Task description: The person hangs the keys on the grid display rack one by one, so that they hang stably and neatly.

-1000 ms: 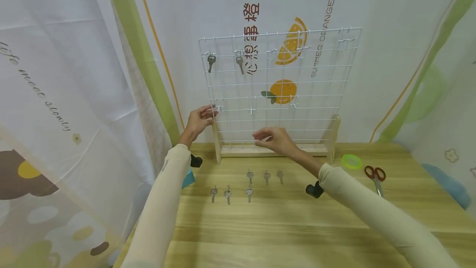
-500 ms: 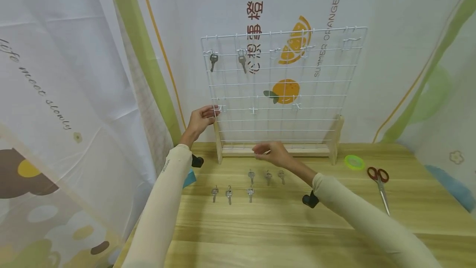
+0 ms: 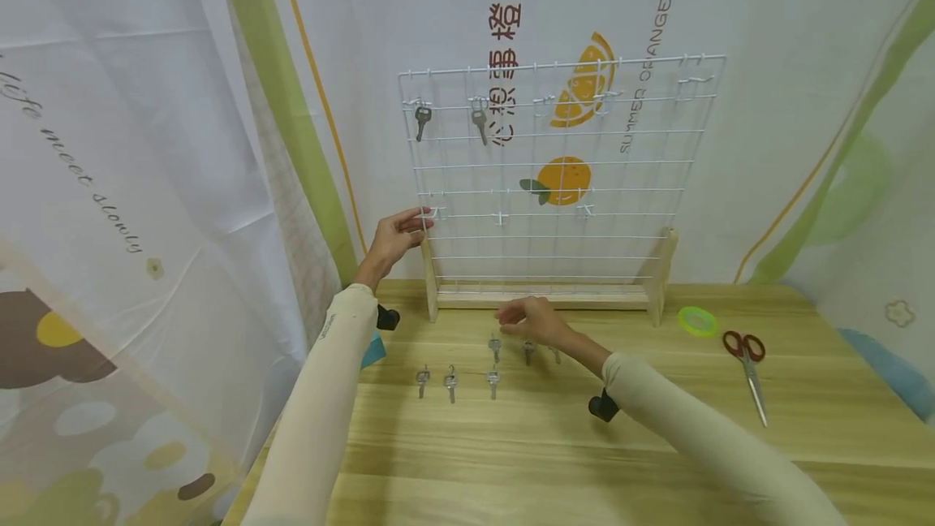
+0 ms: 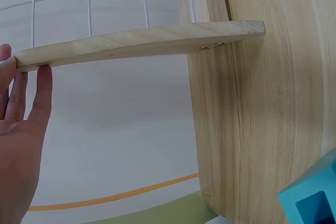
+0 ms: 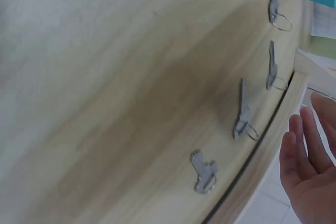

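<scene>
A white wire grid rack (image 3: 555, 177) stands on wooden feet at the back of the table. My left hand (image 3: 394, 242) pinches the top of its left wooden upright (image 4: 142, 40), thumb on one side and fingers on the other. Two keys hang from hooks at its upper left, a dark key (image 3: 423, 122) and a greyer key (image 3: 479, 124). Lower down are small white hooks (image 3: 500, 218) without keys. My right hand (image 3: 536, 321), fingers loosely bent and holding nothing, is over the back row of keys. One back-row key (image 3: 495, 349) lies just below its fingertips.
In the front row lie three ringed keys, the middle key (image 3: 450, 385) among them. Red-handled scissors (image 3: 747, 364) and a green tape roll (image 3: 697, 321) lie at right. A blue box (image 3: 372, 351) sits beside the left forearm. A printed curtain (image 3: 329, 39) hangs behind.
My right hand has come down from in front of the grid to just over the back row of keys. The left hand stays on the upright. The view has shifted slightly.
</scene>
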`<state>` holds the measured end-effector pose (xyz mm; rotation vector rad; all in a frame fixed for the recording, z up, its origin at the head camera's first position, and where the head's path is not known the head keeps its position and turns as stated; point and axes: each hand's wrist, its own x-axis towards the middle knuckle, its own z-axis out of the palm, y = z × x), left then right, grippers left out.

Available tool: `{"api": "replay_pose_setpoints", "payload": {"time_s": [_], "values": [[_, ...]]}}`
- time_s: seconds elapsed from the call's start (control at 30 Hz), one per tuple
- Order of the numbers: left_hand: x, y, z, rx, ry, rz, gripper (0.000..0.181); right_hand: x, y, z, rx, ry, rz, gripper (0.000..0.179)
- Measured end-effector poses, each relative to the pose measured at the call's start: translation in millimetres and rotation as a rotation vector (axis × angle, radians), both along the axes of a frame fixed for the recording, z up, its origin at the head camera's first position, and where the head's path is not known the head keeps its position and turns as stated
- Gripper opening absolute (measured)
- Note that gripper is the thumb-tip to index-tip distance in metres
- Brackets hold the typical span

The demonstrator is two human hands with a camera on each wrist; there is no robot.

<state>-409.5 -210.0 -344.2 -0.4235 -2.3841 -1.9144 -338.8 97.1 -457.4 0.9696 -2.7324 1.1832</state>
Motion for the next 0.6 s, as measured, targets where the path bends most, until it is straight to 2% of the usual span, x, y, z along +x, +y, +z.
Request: {"api": "replay_pose_setpoints", "payload": {"time_s": [0.3, 0.57, 0.6], "values": [[0.5, -1.5, -2.0, 0.008, 0.007, 0.0, 0.047, -0.3, -12, -16.5, 0.013, 0.043, -0.02, 0.019], [-1.2, -0.9, -5.0, 0.007, 0.024, 0.002, 0.047, 2.1, -22, -21.0, 0.029, 0.083, -0.003, 0.016], [0.6, -0.1, -2.4, 0.012, 0.015, 0.0, 0.048, 2.3, -23, -21.6, 0.037, 0.081, -0.01, 0.016]]}}
